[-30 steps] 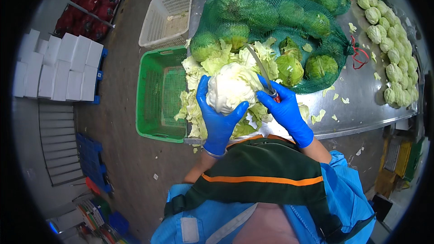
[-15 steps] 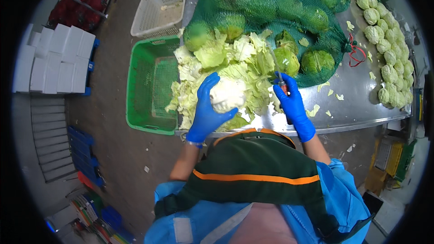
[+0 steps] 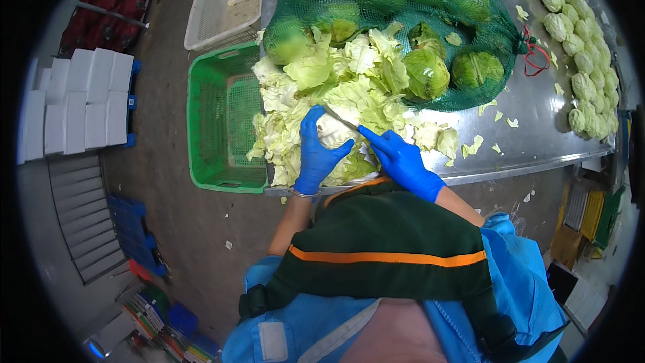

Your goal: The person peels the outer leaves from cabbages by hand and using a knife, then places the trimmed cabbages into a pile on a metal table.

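My left hand (image 3: 318, 156), in a blue glove, cups a pale trimmed cabbage (image 3: 334, 133) from its left and near side. My right hand (image 3: 402, 163), gloved the same way, is closed around a knife (image 3: 344, 119); its handle is mostly hidden by the fingers. The blade lies across the far side of the cabbage, pointing up and left; whether it cuts in I cannot tell. Around and beyond the cabbage spreads a heap of loose cabbage leaves (image 3: 356, 97). A whole green cabbage (image 3: 427, 75) sits right of the heap, at the mouth of a green mesh bag (image 3: 383, 3).
Left of the metal table (image 3: 531, 121) stands a green crate (image 3: 201, 121), with a white crate (image 3: 226, 3) beyond it. Several trimmed cabbages (image 3: 583, 60) line the table's right side. Leaf scraps (image 3: 472, 146) lie on the tabletop. White boxes (image 3: 87, 97) are stacked far left.
My right hand has swung left, bringing the knife from beside the heap onto the cabbage. My left hand stays around the cabbage. The whole view has shifted slightly.
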Available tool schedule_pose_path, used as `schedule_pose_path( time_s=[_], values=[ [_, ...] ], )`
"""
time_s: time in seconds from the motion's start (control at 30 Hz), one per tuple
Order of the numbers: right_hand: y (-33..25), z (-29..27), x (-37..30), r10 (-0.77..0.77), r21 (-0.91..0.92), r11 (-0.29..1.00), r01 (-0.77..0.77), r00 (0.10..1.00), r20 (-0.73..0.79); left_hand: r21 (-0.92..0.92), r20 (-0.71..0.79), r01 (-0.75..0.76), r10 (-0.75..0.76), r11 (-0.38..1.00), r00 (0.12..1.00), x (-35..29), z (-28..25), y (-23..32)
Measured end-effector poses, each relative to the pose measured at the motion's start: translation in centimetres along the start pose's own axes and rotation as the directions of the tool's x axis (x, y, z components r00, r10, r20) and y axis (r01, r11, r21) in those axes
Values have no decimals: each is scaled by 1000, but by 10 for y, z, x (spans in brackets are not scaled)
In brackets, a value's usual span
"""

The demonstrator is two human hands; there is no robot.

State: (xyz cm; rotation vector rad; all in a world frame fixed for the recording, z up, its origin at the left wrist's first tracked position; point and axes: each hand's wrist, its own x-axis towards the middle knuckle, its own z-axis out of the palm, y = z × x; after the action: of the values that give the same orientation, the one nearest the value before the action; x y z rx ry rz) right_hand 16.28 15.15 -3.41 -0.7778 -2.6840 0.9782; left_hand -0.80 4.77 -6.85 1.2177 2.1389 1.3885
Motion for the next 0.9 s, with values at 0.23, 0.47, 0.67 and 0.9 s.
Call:
schedule_pose_path(
  time_s=[0.23, 0.47, 0.67, 0.9],
  values=[
    [-14, -16, 54, 92, -134, 988, -79, 992, 92, -39, -100, 61, -64, 997, 993, 17, 1, -18],
    [-10, -10, 71, 160, -165, 976, -140, 980, 118, -32, -116, 55, -58, 998, 992, 21, 6, -15],
    [32, 21, 78, 170, 208, 961, -184, 982, 85, 29, -92, -59, 61, 998, 994, -20, 1, 6],
    [11, -48, 72, 434, 684, 553, -475, 866, 250, -88, -143, -325, 311, 942, 940, -3, -77, 87]
  ],
)
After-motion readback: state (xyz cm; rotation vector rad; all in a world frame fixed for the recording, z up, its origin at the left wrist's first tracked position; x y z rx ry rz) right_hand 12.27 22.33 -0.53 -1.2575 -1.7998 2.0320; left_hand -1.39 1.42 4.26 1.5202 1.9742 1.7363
